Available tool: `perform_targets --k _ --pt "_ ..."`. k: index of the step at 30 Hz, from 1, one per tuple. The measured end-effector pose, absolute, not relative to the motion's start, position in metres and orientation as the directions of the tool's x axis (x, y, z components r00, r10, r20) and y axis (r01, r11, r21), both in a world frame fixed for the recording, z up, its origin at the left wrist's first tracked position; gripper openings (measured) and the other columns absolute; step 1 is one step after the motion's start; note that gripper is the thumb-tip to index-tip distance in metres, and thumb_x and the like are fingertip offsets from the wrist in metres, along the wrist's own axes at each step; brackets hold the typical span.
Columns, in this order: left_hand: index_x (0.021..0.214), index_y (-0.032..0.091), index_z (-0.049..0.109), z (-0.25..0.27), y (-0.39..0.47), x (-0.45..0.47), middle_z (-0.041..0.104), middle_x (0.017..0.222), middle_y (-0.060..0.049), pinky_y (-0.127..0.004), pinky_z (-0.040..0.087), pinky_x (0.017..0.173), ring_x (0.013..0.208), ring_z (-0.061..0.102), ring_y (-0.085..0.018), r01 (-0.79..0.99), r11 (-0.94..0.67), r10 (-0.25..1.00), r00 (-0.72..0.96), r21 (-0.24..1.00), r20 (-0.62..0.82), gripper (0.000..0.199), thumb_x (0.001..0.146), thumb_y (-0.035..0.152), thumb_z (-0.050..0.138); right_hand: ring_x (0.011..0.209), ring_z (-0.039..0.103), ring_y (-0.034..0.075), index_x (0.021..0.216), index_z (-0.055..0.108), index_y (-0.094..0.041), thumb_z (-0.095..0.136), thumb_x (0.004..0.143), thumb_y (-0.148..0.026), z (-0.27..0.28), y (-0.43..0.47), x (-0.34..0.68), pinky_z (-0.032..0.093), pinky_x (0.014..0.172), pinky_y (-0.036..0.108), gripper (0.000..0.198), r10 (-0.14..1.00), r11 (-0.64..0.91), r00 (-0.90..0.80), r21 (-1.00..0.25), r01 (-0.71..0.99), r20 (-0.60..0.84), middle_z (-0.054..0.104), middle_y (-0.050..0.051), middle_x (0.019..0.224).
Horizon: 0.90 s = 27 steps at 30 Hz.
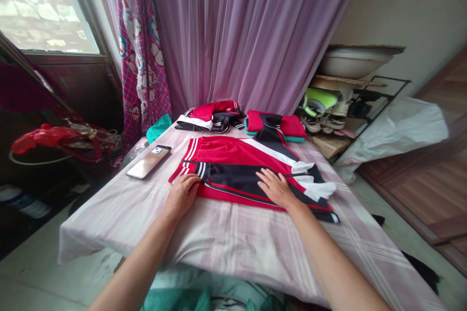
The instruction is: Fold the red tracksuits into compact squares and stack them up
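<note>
A red, black and white track jacket point(226, 150) lies spread on the cloth-covered table point(222, 233), one dark sleeve folded across its body. At the left end of that sleeve, my left hand point(183, 195) rests on the striped cuff and hem, fingers stretched over the fabric; its thumb is mostly hidden. My right hand point(276, 188) lies flat on the dark sleeve with the fingers spread. A white part of the jacket sits bunched at the right, beyond my right hand.
A phone point(149, 162) lies at the table's left. Folded red and black clothes point(209, 117) and a red and teal folded stack point(292, 126) sit at the back, before a purple curtain point(233, 34). Right of the table stand a shoe rack point(379, 107) and a white sack point(397, 129).
</note>
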<state>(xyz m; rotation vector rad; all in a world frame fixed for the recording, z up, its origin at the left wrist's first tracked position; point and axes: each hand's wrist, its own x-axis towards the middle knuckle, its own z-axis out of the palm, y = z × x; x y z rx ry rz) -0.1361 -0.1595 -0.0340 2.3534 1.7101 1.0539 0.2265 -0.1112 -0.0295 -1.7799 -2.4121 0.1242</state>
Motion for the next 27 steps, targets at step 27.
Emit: perform_targets --k 27 --pt "0.108 0.021 0.069 -0.041 -0.15 -0.133 0.07 0.111 -0.008 -0.037 0.054 0.092 0.101 0.065 -0.022 0.871 -0.368 0.805 0.123 0.326 0.58 0.029 0.087 0.013 0.051 0.124 0.059 0.029 0.087 0.08 -0.026 0.068 0.078 -0.034 -0.027 -0.146 0.268 0.042 0.11 0.05 0.017 0.905 0.411 -0.393 -0.579 0.704 0.164 0.064 0.011 0.134"
